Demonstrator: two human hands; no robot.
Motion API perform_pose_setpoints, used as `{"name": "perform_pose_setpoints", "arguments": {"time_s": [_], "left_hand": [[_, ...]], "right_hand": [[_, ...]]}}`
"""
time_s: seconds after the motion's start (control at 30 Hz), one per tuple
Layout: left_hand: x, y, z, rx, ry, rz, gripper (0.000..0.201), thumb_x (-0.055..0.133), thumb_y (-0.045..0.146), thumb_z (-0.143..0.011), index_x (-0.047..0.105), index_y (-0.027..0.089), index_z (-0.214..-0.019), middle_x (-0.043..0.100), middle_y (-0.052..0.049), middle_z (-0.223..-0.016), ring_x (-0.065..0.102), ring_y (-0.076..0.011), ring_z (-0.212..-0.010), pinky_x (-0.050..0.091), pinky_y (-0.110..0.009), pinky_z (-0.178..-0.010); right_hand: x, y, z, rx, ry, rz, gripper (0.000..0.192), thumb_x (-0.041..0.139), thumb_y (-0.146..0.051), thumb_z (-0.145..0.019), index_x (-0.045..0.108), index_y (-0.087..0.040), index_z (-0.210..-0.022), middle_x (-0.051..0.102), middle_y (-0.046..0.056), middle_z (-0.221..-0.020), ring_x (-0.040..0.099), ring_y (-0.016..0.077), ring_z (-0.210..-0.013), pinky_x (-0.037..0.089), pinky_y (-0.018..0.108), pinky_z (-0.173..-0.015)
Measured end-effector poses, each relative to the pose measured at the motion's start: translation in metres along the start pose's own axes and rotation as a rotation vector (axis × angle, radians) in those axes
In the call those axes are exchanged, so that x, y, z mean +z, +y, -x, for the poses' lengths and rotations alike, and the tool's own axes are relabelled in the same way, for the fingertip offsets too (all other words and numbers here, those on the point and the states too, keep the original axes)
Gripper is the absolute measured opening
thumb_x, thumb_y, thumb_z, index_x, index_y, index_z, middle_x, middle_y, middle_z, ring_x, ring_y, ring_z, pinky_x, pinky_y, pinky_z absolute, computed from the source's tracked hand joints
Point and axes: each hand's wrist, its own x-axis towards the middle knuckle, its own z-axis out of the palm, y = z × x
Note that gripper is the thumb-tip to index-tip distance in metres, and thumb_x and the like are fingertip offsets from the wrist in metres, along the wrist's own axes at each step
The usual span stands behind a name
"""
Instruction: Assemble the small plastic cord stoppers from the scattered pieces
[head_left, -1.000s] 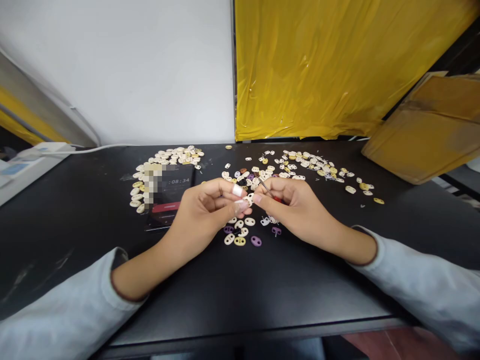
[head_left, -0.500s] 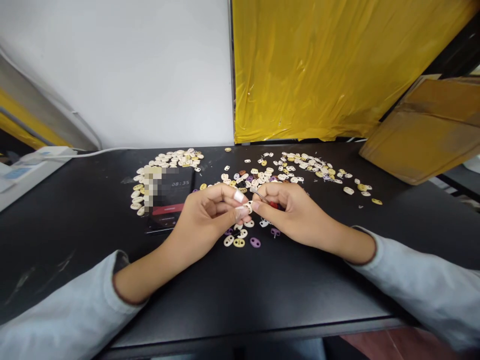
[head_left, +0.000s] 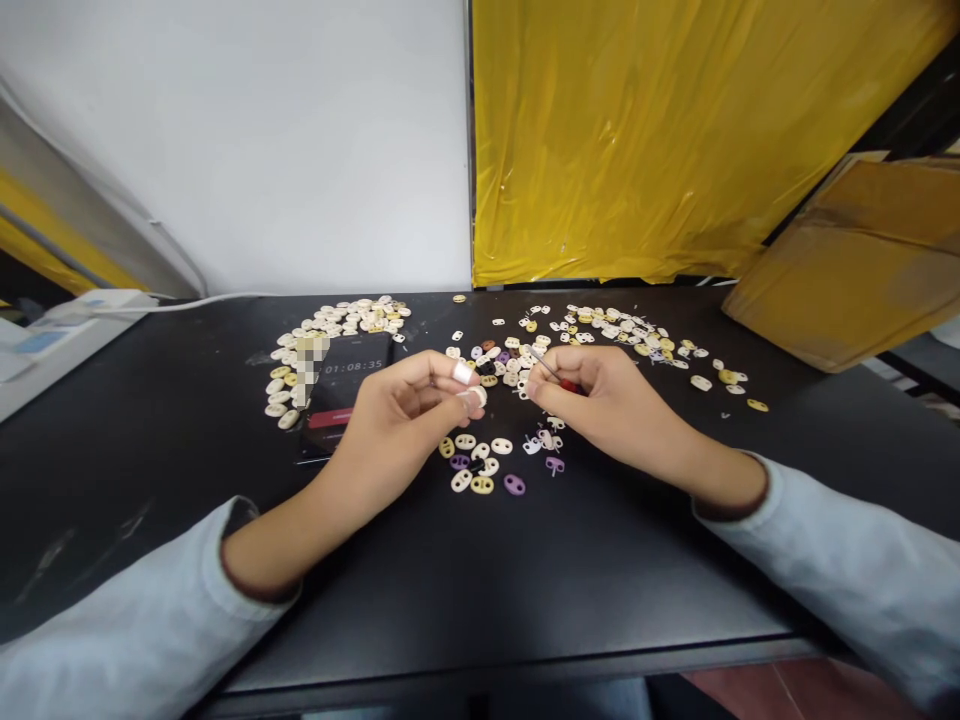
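Note:
My left hand (head_left: 409, 410) pinches a small cream oval bead (head_left: 477, 396) between thumb and forefinger; a white band wraps one fingertip. My right hand (head_left: 600, 400) grips a thin metal pick with a red handle (head_left: 556, 376), its tip pointing up and left. The two hands are a short gap apart above the black table (head_left: 525, 580). Below them lies a small cluster of cream, yellow and purple beads (head_left: 484, 465).
A phone (head_left: 337, 395) showing a timer lies left of my hands, ringed by a pile of cream beads (head_left: 330, 320). More scattered beads (head_left: 622, 335) spread at the back right. A cardboard box (head_left: 847, 260) leans at the right; yellow plastic sheet (head_left: 675, 130) hangs behind.
My hands were touching, the pick at the bead. They have now drawn apart, the right hand moving right with the pick, the left keeping the bead.

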Motion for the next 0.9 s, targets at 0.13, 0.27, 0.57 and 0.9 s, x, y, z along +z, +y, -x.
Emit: {"name": "perform_pose_setpoints", "arguments": {"time_s": [0.13, 0.27, 0.57, 0.9], "left_hand": [[0.003, -0.002, 0.002, -0.002, -0.087, 0.011, 0.015, 0.08, 0.023, -0.077, 0.071, 0.015, -0.087, 0.073, -0.003, -0.081, 0.071, -0.0152, -0.078, 0.059, -0.024, -0.072], [0.004, -0.004, 0.003, -0.008, -0.146, 0.045, 0.015, 0.079, 0.02, -0.078, 0.071, 0.015, -0.089, 0.073, -0.002, -0.082, 0.07, -0.013, -0.075, 0.059, -0.022, -0.071], [0.006, -0.001, 0.005, 0.0, -0.119, 0.069, 0.015, 0.081, 0.014, -0.074, 0.071, 0.015, -0.085, 0.071, 0.002, -0.074, 0.069, -0.009, -0.069, 0.059, -0.017, -0.068], [0.006, -0.001, 0.004, -0.057, -0.132, 0.205, 0.022, 0.086, 0.007, -0.065, 0.072, 0.014, -0.081, 0.075, 0.001, -0.073, 0.072, -0.0108, -0.067, 0.061, -0.017, -0.067]], "right_hand": [[0.005, -0.002, 0.003, -0.024, -0.035, -0.013, 0.016, 0.058, -0.018, -0.086, 0.06, -0.017, -0.071, 0.051, -0.005, -0.061, 0.044, 0.0094, -0.059, 0.034, 0.025, -0.057], [0.008, -0.005, 0.006, -0.026, -0.046, -0.021, 0.017, 0.059, -0.016, -0.086, 0.06, -0.016, -0.069, 0.048, -0.006, -0.058, 0.04, 0.0077, -0.055, 0.03, 0.024, -0.053], [0.01, -0.005, 0.006, -0.037, -0.027, -0.011, 0.018, 0.058, -0.015, -0.086, 0.059, -0.016, -0.068, 0.051, -0.006, -0.059, 0.041, 0.0071, -0.056, 0.031, 0.023, -0.054], [0.011, -0.008, 0.007, -0.016, -0.073, -0.071, 0.02, 0.059, -0.023, -0.091, 0.062, -0.015, -0.073, 0.055, -0.003, -0.063, 0.045, 0.0083, -0.058, 0.034, 0.023, -0.054]]}}
